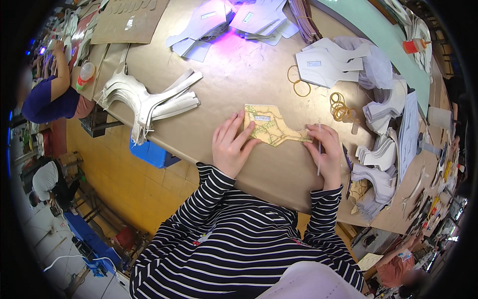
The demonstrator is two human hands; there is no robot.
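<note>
A yellow template with green printed markings and a small label lies at the table's near edge; a thin white rim shows along its top. My left hand holds its left end, index finger on the surface and thumb at the lower edge. At the narrow right end, my right hand is closed, fingertips on the tip. A thin, pale, pen-like stick runs upright through the right hand's fingers. Whatever lies under the template is mostly hidden.
White cut pieces lie bundled at left, with more stacks at back and right. Rubber bands lie right of centre. A red-and-clear bottle stands at the left edge. A blue stool is below the table; co-workers sit at both sides.
</note>
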